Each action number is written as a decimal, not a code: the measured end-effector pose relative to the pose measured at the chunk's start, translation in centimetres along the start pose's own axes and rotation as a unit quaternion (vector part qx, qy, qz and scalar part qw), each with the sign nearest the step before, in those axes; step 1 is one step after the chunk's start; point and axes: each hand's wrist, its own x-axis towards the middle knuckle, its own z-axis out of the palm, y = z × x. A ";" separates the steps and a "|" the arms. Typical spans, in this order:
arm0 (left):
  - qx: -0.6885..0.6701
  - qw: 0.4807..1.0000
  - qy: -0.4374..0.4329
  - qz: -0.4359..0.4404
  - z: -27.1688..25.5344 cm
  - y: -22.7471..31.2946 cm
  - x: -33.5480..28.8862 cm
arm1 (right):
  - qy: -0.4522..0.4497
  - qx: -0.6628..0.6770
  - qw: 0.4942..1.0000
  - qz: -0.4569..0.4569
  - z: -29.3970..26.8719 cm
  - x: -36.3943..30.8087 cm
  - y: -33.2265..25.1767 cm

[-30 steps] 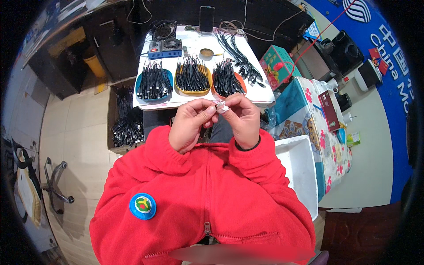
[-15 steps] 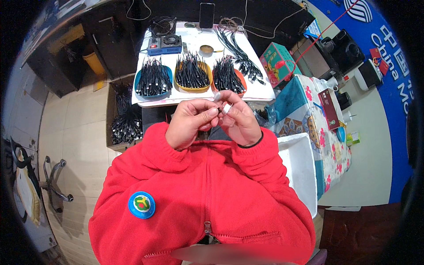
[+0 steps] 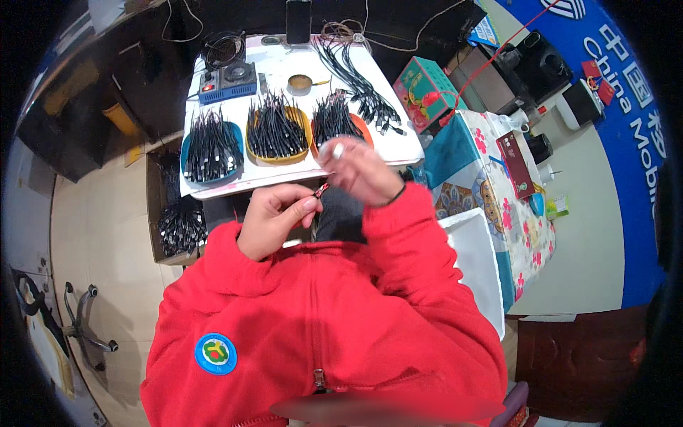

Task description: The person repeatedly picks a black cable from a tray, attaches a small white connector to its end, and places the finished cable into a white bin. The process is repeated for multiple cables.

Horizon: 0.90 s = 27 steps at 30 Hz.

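Note:
My left hand (image 3: 277, 217) is closed, thumb against fingers, pinching a short black cable whose end (image 3: 322, 190) shows bare red wires. Most of that cable is hidden inside the hand. My right hand (image 3: 364, 172) is raised just to the right of it, apart from the wire end. Motion smears its fingers, and white wrapping shows at a fingertip. Beyond the hands, a blue tray (image 3: 237, 139), a yellow tray (image 3: 308, 129) and an orange tray (image 3: 366, 130) stand along the table's near edge, each heaped with short black cables with plugs.
Behind the trays on the white table (image 3: 274, 60) are a blue soldering pot unit (image 3: 228, 83), a small round tin (image 3: 299, 84), a phone (image 3: 298, 21) and a bundle of long black cables (image 3: 359, 85). A box of cables (image 3: 181, 228) sits lower left; a white foam box (image 3: 478, 267) stands right.
My right hand has come away from the left hand, moving up, and its fingers are blurred. The left hand still pinches the cable, its red wires now exposed. The view has shifted.

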 end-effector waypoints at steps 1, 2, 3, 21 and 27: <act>0.006 1.000 0.010 -0.004 -0.1 -0.1 0.2 | 0.089 -0.218 0.970 -0.055 -3.1 2.0 -1.8; -0.005 1.000 0.010 -0.001 -0.3 -0.2 0.4 | 0.204 -0.390 0.890 -0.117 -6.2 4.0 -3.1; -0.012 1.000 0.018 -0.020 -0.4 -0.4 0.6 | 0.315 -0.617 0.712 -0.116 -9.7 5.5 -4.7; -0.257 0.956 -0.036 -0.139 1.6 -3.6 8.4 | 0.322 -0.306 0.886 -0.138 -0.2 -4.4 -2.1; -0.232 0.969 -0.011 -0.085 2.9 -0.2 13.9 | 0.089 -0.665 0.722 -0.170 5.1 -7.8 3.9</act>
